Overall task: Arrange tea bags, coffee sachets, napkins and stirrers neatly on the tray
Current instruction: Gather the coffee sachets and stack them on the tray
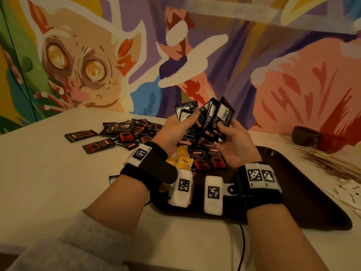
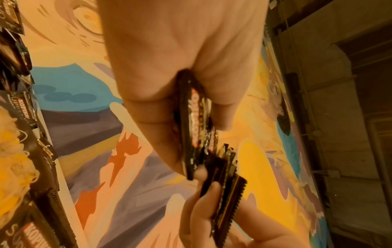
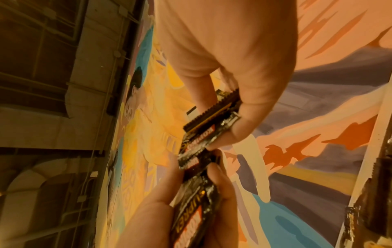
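Both hands are raised above the dark brown tray (image 1: 297,184), each with a bundle of black Kopiko coffee sachets. My left hand (image 1: 176,127) grips a few sachets (image 1: 185,111) upright; the left wrist view shows that hand (image 2: 180,70) pinching the pack edges (image 2: 194,120). My right hand (image 1: 229,134) holds a fanned bundle (image 1: 217,115), seen edge-on in the right wrist view (image 3: 212,120). The two bundles touch in the middle. On the tray lie yellow tea bags (image 1: 182,160) and two sachets (image 1: 208,159) side by side.
A loose pile of sachets (image 1: 127,132) lies on the white table to the left of the tray. At the right stand a brown cup (image 1: 304,135) and a red cup (image 1: 331,142), with thin straw-like sticks (image 1: 332,166) and white paper packets (image 1: 349,194). A painted wall is behind.
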`<action>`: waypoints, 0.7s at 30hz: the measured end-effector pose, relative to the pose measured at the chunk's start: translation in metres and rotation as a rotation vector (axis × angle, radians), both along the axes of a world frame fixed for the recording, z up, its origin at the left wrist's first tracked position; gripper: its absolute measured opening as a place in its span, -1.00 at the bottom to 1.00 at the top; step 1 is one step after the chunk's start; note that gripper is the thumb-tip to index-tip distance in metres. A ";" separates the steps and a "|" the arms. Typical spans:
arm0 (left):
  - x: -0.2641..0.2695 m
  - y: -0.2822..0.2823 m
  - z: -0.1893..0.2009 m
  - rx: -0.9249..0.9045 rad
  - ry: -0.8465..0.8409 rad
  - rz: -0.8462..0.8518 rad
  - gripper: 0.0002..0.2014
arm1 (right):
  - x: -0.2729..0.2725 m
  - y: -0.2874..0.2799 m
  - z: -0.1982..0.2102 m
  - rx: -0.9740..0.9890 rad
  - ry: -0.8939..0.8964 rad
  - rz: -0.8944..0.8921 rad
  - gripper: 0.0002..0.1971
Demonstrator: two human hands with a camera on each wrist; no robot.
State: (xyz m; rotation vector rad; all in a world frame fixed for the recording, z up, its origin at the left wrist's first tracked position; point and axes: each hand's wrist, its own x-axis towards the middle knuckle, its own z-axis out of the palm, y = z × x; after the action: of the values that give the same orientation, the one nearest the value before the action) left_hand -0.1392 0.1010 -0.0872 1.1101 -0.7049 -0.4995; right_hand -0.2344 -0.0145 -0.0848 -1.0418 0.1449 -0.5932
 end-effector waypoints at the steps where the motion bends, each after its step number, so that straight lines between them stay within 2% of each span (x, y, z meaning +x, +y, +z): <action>1: -0.001 0.001 0.001 0.021 -0.003 0.029 -0.79 | 0.000 -0.001 0.000 -0.009 -0.005 -0.001 -0.57; 4: -0.001 0.007 0.007 0.068 0.019 0.115 -0.74 | -0.002 0.001 0.001 -0.072 -0.004 0.019 -0.58; 7: 0.006 0.009 0.007 0.107 0.046 0.094 -0.60 | -0.002 0.005 0.001 -0.180 0.024 0.061 -0.59; 11: 0.002 0.006 0.007 -0.011 0.210 -0.184 -0.41 | 0.001 0.011 0.003 -0.294 0.063 0.086 -0.60; 13: -0.003 0.005 0.005 -0.024 0.226 -0.303 -0.44 | 0.001 0.012 0.007 -0.343 0.085 0.096 -0.60; 15: -0.005 0.005 0.003 -0.016 0.192 -0.351 -0.49 | 0.001 0.013 0.012 -0.419 0.121 0.100 -0.62; 19: -0.005 0.005 0.002 -0.039 0.221 -0.328 -0.60 | 0.008 0.016 0.021 -0.626 0.179 0.093 -0.61; 21: -0.003 0.004 0.001 -0.086 0.249 -0.305 -0.65 | 0.014 0.015 0.025 -0.863 0.223 0.001 -0.55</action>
State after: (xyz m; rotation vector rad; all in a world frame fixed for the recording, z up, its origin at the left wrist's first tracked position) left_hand -0.1423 0.1045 -0.0864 0.8444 -0.6721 -0.8444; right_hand -0.2205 0.0003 -0.0602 -1.9461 0.0799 -0.5417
